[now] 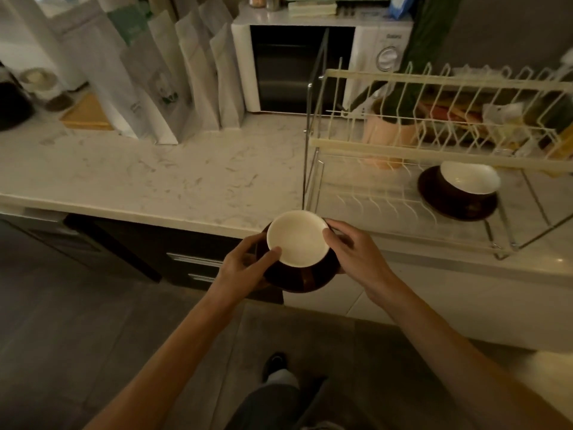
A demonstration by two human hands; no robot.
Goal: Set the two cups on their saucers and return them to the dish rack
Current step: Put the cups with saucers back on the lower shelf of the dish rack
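A cup (296, 237), white inside and dark brown outside, rests on a dark brown saucer (305, 279) held in the air just off the counter's front edge. My left hand (248, 265) grips the saucer's left side with the thumb on the cup's rim. My right hand (353, 246) holds the right side, thumb against the rim. A second cup (469, 176) stands on its saucer (459, 203) on the lower tier of the cream wire dish rack (403, 141) at the right.
The marble counter (155, 178) runs across the middle. A white microwave (310, 66) stands at the back, with several paper bags (173, 79) to its left. A pink pot (387, 135) sits behind the rack. Below are dark drawers (192, 265) and the floor.
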